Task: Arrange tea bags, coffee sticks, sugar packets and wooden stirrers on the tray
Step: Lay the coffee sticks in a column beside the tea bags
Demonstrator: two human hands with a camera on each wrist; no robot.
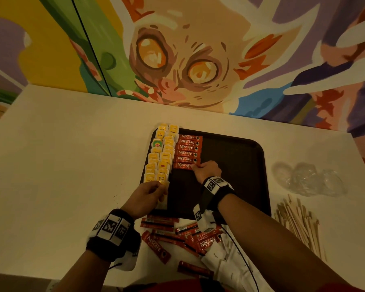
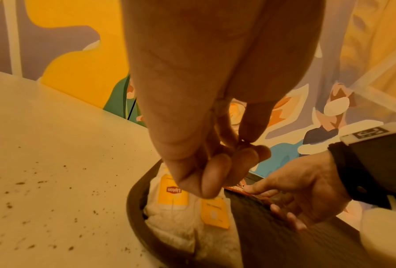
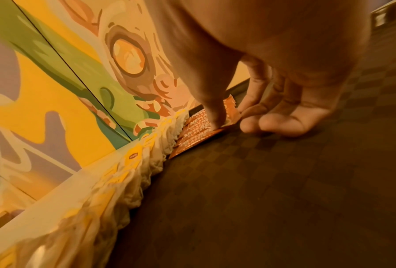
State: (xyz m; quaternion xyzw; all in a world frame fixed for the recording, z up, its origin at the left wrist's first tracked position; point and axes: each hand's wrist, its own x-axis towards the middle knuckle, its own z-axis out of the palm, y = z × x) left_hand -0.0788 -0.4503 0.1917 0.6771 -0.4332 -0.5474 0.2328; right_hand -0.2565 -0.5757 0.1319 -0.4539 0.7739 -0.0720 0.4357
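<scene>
A dark tray [image 1: 236, 161] lies on the white table. Along its left side run two columns of yellow-tagged tea bags [image 1: 164, 157], and beside them is a column of red coffee sticks [image 1: 188, 148]. My right hand [image 1: 207, 169] pinches the right end of the nearest coffee stick [image 1: 182, 166], which lies flat on the tray. The thumb is on top of that stick [image 3: 192, 143] and the fingers curl at its end. My left hand [image 1: 150, 192] sits over the near tea bags [image 2: 174, 192], fingers curled, thumb against the index finger. Nothing shows clearly in its grip.
Loose coffee sticks [image 1: 167, 234] and white sugar packets [image 1: 226, 262] lie on the table near the front edge. Wooden stirrers [image 1: 299, 220] are piled at the right, with crumpled clear plastic [image 1: 308, 178] behind them. A painted wall stands close behind the table.
</scene>
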